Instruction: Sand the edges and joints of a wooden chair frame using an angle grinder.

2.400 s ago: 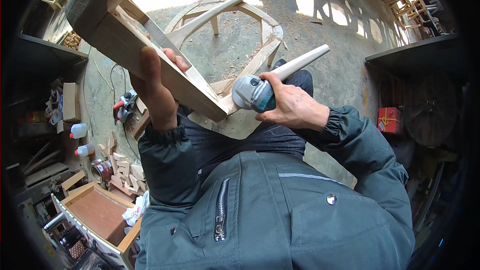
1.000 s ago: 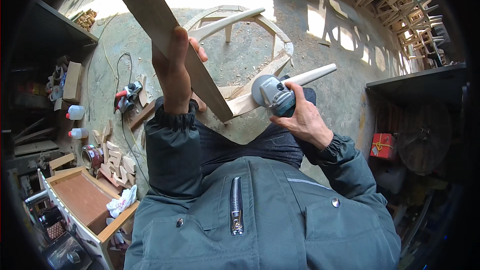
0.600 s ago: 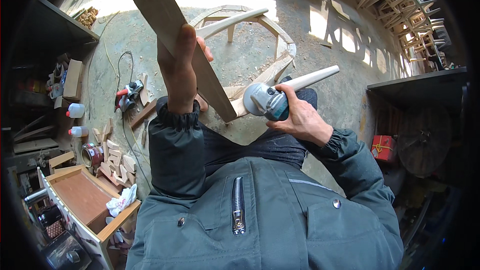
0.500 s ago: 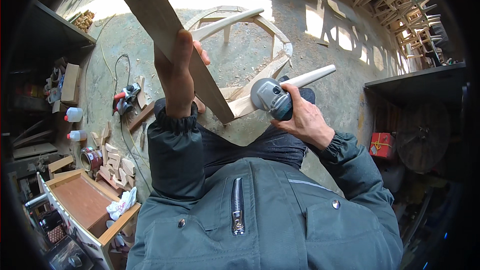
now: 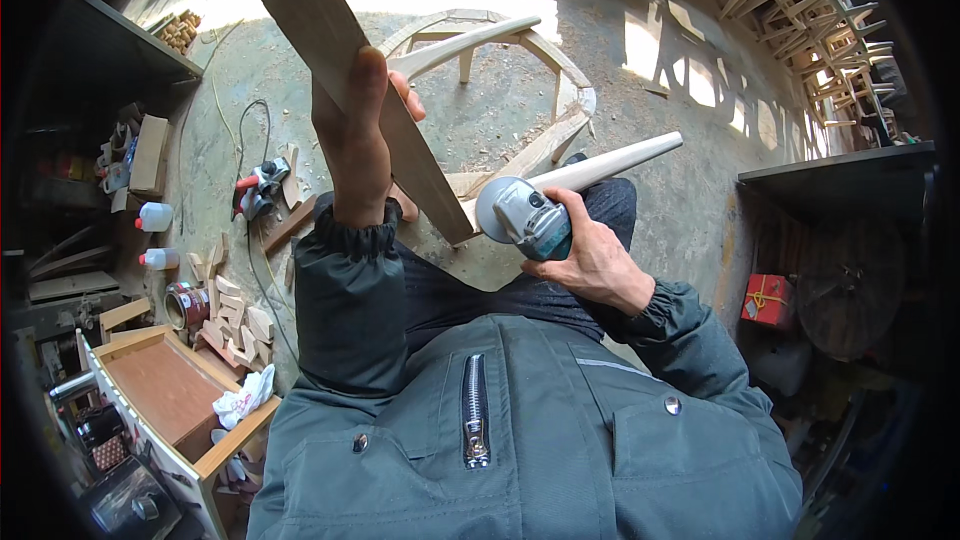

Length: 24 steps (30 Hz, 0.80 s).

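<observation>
A pale wooden chair frame (image 5: 415,155) stands tilted in front of me, with its broad rail rising toward the upper left. Wrapped round that rail is my left hand (image 5: 362,140), thumb on the near face and fingertips showing past its far edge. My right hand (image 5: 598,255) grips the body of an angle grinder (image 5: 530,220). The grinder's round grey disc lies over the corner where the rail meets a tapered leg (image 5: 620,160). Whether the disc touches the wood I cannot tell. Behind, a curved wooden frame (image 5: 560,65) rests on the floor.
A power tool with a red handle (image 5: 262,185) and its cord lie on the floor at left. Wood offcuts (image 5: 235,320) are piled beside an open drawer (image 5: 165,380). Stacked chair frames (image 5: 800,20) fill the far right. A dark bench (image 5: 840,165) and a red box (image 5: 768,300) are at right.
My right hand has moved the angle grinder left along the wood, from the leg toward the corner with the rail. My left hand keeps its hold on the rail.
</observation>
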{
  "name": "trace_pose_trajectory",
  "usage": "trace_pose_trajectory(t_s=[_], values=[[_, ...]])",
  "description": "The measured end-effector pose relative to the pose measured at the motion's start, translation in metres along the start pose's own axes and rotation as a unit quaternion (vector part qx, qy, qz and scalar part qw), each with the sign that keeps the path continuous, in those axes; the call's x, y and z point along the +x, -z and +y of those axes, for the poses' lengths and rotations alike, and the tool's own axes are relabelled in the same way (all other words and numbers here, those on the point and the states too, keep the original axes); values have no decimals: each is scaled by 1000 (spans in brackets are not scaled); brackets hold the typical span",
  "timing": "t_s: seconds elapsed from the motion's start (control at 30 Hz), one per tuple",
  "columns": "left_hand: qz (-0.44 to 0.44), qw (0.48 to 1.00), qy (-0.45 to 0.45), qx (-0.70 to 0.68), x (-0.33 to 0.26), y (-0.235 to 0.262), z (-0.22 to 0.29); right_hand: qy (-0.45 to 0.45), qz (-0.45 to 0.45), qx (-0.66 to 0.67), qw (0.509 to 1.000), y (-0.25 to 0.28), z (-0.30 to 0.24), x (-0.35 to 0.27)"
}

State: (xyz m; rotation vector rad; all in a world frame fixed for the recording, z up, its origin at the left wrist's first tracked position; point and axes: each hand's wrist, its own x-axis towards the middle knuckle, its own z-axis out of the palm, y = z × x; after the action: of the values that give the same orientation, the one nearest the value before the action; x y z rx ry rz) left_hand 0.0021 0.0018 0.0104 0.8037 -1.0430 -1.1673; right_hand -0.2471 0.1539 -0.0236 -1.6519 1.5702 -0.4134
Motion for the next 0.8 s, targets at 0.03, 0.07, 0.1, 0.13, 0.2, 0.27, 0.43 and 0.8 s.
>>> trace_pose_trajectory(t_s=[0.03, 0.07, 0.1, 0.13, 0.2, 0.27, 0.43, 0.8], values=[[-1, 1000, 1, -1, 1, 1, -1, -2, 0, 0, 1000, 1, 2, 0], [-11, 1000, 8, 10, 3, 3, -1, -11, 17, -22, 1000, 3, 5, 0], [-20, 999, 14, 21, 4, 5, -2, -19, 33, -44, 998, 6, 7, -1], [-20, 999, 14, 20, 3, 6, -1, -7, 45, -71, 996, 10, 9, -4], [-19, 999, 5, 32, 1, 7, -1, -19, 66, -90, 994, 14, 14, -7], [-20, 999, 6, 27, 2, 8, -4, -31, 82, -72, 994, 15, 19, -9], [-14, 1000, 9, 15, 3, 6, -4, -12, 52, -7, 999, 6, 12, -10], [-16, 1000, -12, 5, -7, 3, -1, -39, 68, -115, 990, 27, 14, -1]])
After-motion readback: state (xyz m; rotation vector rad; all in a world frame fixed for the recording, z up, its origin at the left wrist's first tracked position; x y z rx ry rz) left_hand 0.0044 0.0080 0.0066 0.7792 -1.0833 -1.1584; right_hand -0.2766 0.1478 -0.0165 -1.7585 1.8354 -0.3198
